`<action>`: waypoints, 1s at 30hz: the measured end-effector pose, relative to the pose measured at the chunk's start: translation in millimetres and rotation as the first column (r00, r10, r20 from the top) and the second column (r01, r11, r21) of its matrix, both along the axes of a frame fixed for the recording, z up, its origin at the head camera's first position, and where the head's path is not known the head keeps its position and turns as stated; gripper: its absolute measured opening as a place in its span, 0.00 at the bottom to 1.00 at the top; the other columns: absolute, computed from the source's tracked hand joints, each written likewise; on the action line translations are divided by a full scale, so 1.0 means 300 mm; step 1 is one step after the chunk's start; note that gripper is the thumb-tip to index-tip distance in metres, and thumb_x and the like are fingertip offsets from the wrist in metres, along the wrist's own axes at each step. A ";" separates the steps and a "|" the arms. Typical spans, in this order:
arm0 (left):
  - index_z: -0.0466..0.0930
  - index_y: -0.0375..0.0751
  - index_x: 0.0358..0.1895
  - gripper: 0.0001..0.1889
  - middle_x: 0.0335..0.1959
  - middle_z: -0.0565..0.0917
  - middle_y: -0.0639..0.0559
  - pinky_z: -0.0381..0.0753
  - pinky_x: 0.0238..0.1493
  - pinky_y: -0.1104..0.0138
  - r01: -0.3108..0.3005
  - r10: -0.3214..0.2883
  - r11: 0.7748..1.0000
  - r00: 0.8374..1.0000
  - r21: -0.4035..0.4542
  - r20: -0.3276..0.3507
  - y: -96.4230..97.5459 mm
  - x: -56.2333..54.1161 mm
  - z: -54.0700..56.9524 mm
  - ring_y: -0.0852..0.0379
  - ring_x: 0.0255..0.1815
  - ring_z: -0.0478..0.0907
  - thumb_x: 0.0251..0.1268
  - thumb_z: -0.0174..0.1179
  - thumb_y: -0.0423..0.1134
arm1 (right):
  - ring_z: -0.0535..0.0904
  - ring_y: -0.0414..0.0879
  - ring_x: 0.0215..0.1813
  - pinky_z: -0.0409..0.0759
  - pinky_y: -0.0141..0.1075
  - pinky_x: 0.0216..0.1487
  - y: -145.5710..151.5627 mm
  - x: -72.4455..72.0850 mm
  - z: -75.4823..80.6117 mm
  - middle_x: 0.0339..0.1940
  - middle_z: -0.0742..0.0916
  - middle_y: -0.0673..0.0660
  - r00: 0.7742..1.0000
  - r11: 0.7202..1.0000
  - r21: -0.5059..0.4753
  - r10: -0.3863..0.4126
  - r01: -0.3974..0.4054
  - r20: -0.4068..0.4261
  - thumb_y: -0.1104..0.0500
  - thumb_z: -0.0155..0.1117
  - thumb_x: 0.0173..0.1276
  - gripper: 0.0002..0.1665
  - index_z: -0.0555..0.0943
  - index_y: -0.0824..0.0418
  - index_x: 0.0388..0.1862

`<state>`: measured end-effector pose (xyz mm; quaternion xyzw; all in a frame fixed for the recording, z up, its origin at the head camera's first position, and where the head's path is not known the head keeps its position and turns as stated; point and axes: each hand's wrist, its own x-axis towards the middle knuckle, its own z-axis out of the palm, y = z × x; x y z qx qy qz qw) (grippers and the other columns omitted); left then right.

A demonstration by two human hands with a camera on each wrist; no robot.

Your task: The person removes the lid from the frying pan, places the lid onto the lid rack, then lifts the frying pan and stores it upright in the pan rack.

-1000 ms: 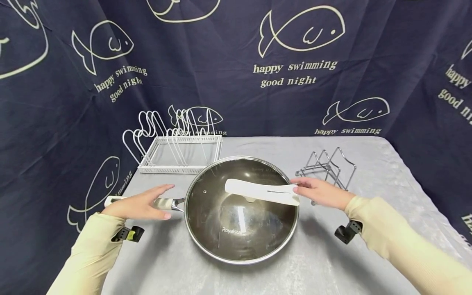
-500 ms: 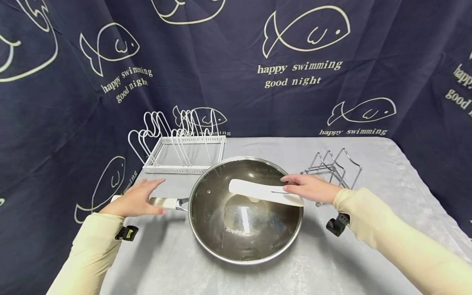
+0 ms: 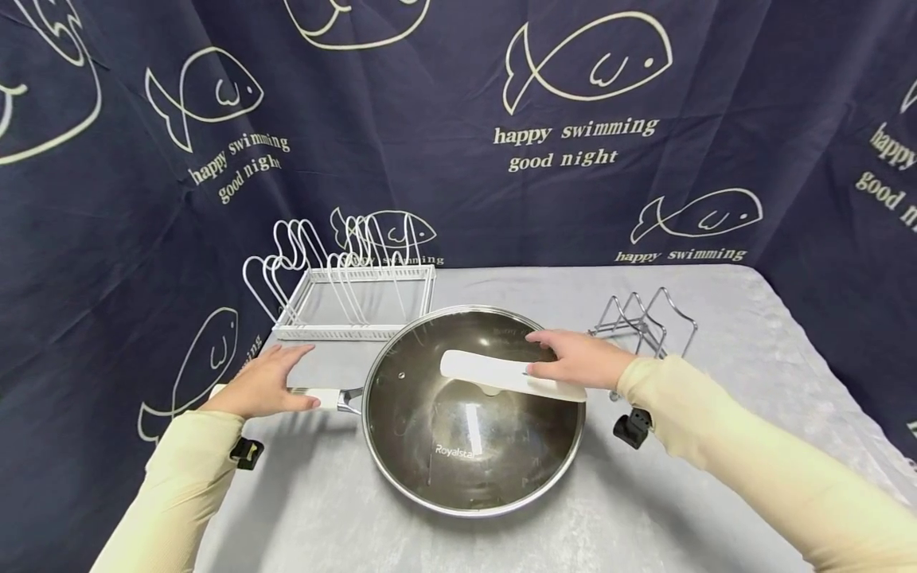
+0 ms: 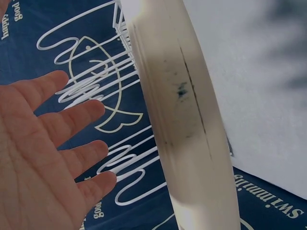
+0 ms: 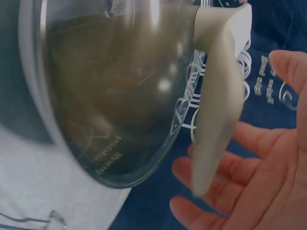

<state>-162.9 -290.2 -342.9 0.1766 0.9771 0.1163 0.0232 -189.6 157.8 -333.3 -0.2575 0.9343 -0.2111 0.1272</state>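
Observation:
A wide pan wears a brown-tinted glass lid (image 3: 473, 477) with a metal rim, marked "Royalstar". Across the lid's top runs a long white lid handle (image 3: 466, 368). My right hand (image 3: 583, 360) hovers at the right part of that handle, thumb and fingers spread to either side. In the right wrist view, the lid handle (image 5: 218, 100) stands between thumb and fingers, which are loosely bent and not closed round it. The pan's pale handle (image 3: 327, 398) points left. Over it is my left hand (image 3: 263, 386), fingers spread; the left wrist view shows them apart from the pan handle (image 4: 184, 110).
A white wire rack with a tray base (image 3: 344, 333) stands behind the pan at the left. At the right, behind my right hand, is a small metal wire rack (image 3: 666, 306). Grey cloth (image 3: 501, 545) covers the table, and a dark blue fish-print curtain (image 3: 444, 143) surrounds it.
My right hand has moved left along the lid handle, further over the lid. My left hand has shifted slightly left along the pan handle. Pan and lid have stayed in place.

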 end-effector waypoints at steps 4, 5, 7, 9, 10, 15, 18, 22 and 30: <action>0.65 0.28 0.65 0.46 0.60 0.72 0.27 0.57 0.59 0.32 0.004 -0.004 1.000 1.000 -0.005 -0.001 0.000 -0.004 -0.002 0.20 0.62 0.59 0.41 0.70 0.52 | 0.74 0.63 0.61 0.74 0.56 0.55 -0.033 0.021 0.013 0.62 0.76 0.68 0.992 0.993 0.120 0.013 0.001 -0.122 0.43 0.59 0.64 0.39 0.68 0.64 0.68; 0.65 0.28 0.65 0.46 0.60 0.72 0.27 0.57 0.59 0.32 0.005 -0.005 1.000 1.000 -0.006 -0.001 -0.001 -0.005 -0.005 0.20 0.62 0.59 0.42 0.70 0.51 | 0.75 0.63 0.60 0.76 0.56 0.53 -0.040 0.026 0.015 0.62 0.76 0.68 0.988 0.990 0.144 0.020 0.003 -0.153 0.43 0.60 0.64 0.39 0.68 0.64 0.68; 0.66 0.28 0.65 0.46 0.61 0.72 0.28 0.56 0.59 0.32 0.002 -0.002 1.000 1.000 -0.010 -0.005 -0.003 -0.007 -0.013 0.20 0.62 0.59 0.42 0.70 0.51 | 0.76 0.63 0.58 0.77 0.56 0.50 -0.050 0.034 0.014 0.60 0.77 0.67 0.977 0.984 0.176 0.036 0.001 -0.209 0.43 0.61 0.62 0.39 0.69 0.63 0.67; 0.66 0.28 0.65 0.46 0.61 0.71 0.29 0.56 0.59 0.31 -0.004 0.004 1.000 1.000 -0.018 -0.006 -0.008 -0.008 -0.027 0.20 0.62 0.59 0.42 0.70 0.51 | 0.77 0.62 0.55 0.78 0.55 0.47 -0.055 0.036 0.009 0.58 0.78 0.67 0.968 0.982 0.188 0.045 0.002 -0.246 0.43 0.62 0.61 0.39 0.70 0.63 0.66; 0.66 0.28 0.65 0.46 0.61 0.71 0.30 0.56 0.59 0.31 -0.008 0.008 1.000 1.000 -0.022 -0.007 -0.010 -0.009 -0.034 0.20 0.62 0.59 0.42 0.70 0.51 | 0.78 0.62 0.54 0.78 0.55 0.45 -0.056 0.036 0.006 0.57 0.79 0.66 0.965 0.982 0.189 0.047 0.003 -0.256 0.43 0.62 0.61 0.39 0.70 0.63 0.66; 0.66 0.29 0.65 0.46 0.61 0.72 0.31 0.56 0.59 0.32 -0.034 0.033 0.999 0.999 -0.043 -0.009 -0.020 -0.007 -0.063 0.21 0.62 0.61 0.42 0.70 0.53 | 0.79 0.63 0.51 0.79 0.55 0.44 -0.058 0.033 -0.013 0.55 0.80 0.66 0.957 0.984 0.181 0.051 0.001 -0.286 0.44 0.64 0.59 0.40 0.71 0.64 0.65; 0.66 0.30 0.65 0.46 0.60 0.73 0.31 0.58 0.59 0.33 -0.048 0.047 0.998 0.999 -0.049 -0.019 -0.021 -0.004 -0.068 0.22 0.62 0.62 0.41 0.70 0.53 | 0.79 0.64 0.51 0.79 0.55 0.44 -0.059 0.034 -0.020 0.55 0.80 0.67 0.953 0.984 0.178 0.048 0.006 -0.299 0.44 0.65 0.58 0.40 0.71 0.65 0.65; 0.67 0.31 0.64 0.46 0.58 0.75 0.32 0.60 0.59 0.34 -0.058 0.056 0.996 0.998 -0.062 -0.043 -0.022 -0.003 -0.073 0.23 0.62 0.63 0.40 0.70 0.53 | 0.79 0.63 0.51 0.79 0.55 0.43 -0.061 0.039 -0.024 0.55 0.80 0.66 0.948 0.983 0.183 0.046 0.013 -0.315 0.44 0.65 0.58 0.40 0.71 0.66 0.64; 0.70 0.33 0.63 0.44 0.56 0.78 0.34 0.64 0.57 0.35 -0.068 0.059 0.992 0.994 -0.102 -0.094 -0.030 -0.007 -0.091 0.26 0.61 0.66 0.39 0.71 0.53 | 0.80 0.62 0.48 0.80 0.52 0.41 -0.066 0.043 -0.038 0.52 0.81 0.66 0.936 0.984 0.179 0.061 0.002 -0.347 0.44 0.66 0.56 0.41 0.72 0.67 0.63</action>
